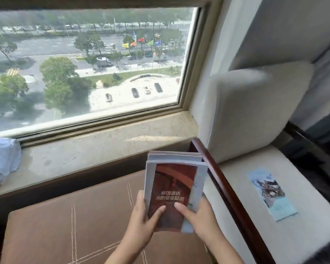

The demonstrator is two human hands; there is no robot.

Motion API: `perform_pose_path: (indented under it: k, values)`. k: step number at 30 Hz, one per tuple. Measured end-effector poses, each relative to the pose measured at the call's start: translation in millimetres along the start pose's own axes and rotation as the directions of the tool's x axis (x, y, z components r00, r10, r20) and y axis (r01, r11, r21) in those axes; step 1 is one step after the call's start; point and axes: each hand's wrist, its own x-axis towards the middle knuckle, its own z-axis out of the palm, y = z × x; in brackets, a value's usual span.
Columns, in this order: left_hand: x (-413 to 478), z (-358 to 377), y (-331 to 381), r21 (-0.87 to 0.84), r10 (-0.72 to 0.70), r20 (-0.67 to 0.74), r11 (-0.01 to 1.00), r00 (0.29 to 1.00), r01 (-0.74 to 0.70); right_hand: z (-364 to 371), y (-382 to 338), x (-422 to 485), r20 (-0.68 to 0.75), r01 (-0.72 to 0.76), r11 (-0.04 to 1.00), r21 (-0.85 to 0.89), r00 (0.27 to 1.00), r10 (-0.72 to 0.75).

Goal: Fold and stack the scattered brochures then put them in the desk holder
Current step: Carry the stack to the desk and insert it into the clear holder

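Red-brown is the cover I see on top of the stack of folded paper brochures (172,185), dark, with white Chinese characters across its middle. I hold the stack in 2 hands above the right end of the brown padded leather stool with pale stitched lines (65,225), just beside the dark polished wooden arm rail (220,180) of the white upholstered armchair (255,111).

My left hand (141,220) grips the stack's lower left edge, thumb flat on the cover. The fingers beneath are hidden by the paper. My right hand (197,218) grips the lower right corner with 1 digit pressed on the cover. Its other fingers wrap behind the edge and I cannot see them. Both forearms are cut off by the bottom of the view.

Below the top cover only pale margins and a fan of page edges show at the far end, so I cannot count the brochures.

1 narrow pale blue brochure with a photo panel (271,193) lies flat on the armchair's white seat cushion, well apart from the stack. Its print is too blurred to read.

On the beige stone window sill (103,147) a folded white cloth (2,161) sits at the far left, cut by the frame edge. The chair's back is smeared by blur.
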Motion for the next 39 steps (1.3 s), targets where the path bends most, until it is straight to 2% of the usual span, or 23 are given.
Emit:
perform_pose_path:
  k: [2, 5, 10, 15, 23, 30, 39]
  values:
    - [-9.0, 23.6, 44.0, -0.069, -0.026, 0.084, 0.997, 0.996, 0.031, -37.8, -38.8, -23.1, 0.012, 0.027, 1.000, 0.014, 1.000, -0.028]
    - [-28.4, 71.6, 100.2, -0.079, -0.032, 0.150, 0.996, 0.988, 0.044, -99.3, -74.8, -62.0, -0.065, 0.067, 0.998, 0.011, 0.996, -0.066]
    - [-70.0, 177.2, 133.2, -0.052, -0.076, 0.238, 0.995, 0.968, 0.091, -205.7, -71.1, -127.0, -0.169, -0.009, 1.000, -0.009, 0.986, 0.007]
    - [-90.8, 308.0, 146.0, -0.156, -0.205, 0.226, 0.957, 0.952, 0.243, -327.4, -47.5, -149.1, -0.213, -0.074, 0.997, 0.021, 0.974, 0.076]
    - [-106.7, 490.7, 158.6, -0.171, -0.266, 0.145, 0.942, 0.953, 0.289, -497.9, -21.6, -141.8, -0.179, -0.162, 0.986, -0.034, 0.972, 0.154]
    - [-86.0, 540.0, 154.5, -0.199, -0.370, 0.045, 0.907, 0.928, 0.372, -546.7, 2.1, -100.7, -0.064, -0.229, 0.973, -0.008, 0.972, 0.228]
    - [-4.6, 563.6, 63.1, -0.158, -0.505, -0.210, 0.862, 0.837, 0.481, -530.9, 73.5, 21.1, 0.001, -0.262, 0.945, -0.196, 0.964, 0.267]
